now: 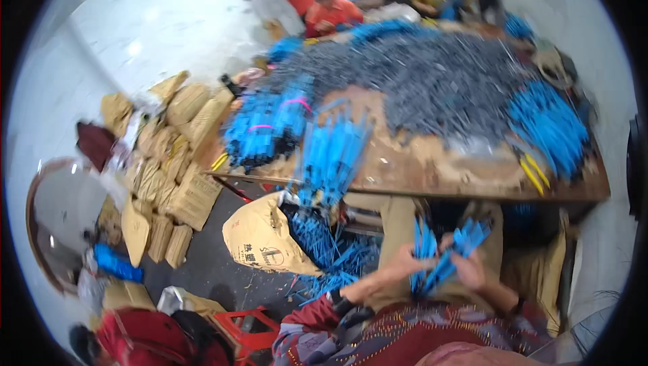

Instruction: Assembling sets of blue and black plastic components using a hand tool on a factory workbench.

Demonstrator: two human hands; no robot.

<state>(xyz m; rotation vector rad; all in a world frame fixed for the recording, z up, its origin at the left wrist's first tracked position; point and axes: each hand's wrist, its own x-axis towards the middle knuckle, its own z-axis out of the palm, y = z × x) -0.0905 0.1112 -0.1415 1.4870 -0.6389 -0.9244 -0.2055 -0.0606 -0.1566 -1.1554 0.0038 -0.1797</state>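
A: Both hands meet on one bundle of blue sticks point(442, 255), low in view, just above the lap. Left hand point(398, 265) holds the bundle's left side, right hand point(469, 268) the right, fingers point(412, 252) curled shut around it.

B: Axis?

A: Long axis runs from lower left up to the right; the upper ends fan out past the right hand. Neither hand is nearer, both are in contact. Motion blur hides single fingertips.

B: Around them?

A: Just left, an open tan paper sack point(263, 238) spills loose blue sticks point(331, 258) toward the floor. A red stool point(246, 332) sits lower left, beside a red bag point(145, 339).

B: Further out?

A: Wooden table point(439, 170) edge sits right above the hands. On it are tied blue bundles point(270, 126), a loose blue fan point(334, 153) overhanging the near edge, and a big grey heap point(439, 82) behind. More blue sticks point(550, 130) lie at right, with yellow pieces point(533, 170) by them. Tan packages point(169, 163) are stacked on the floor at left. Other people point(331, 12) sit at the far side.

B: Obstructions?

A: Nothing between hands and bundle. The table edge is close overhead.
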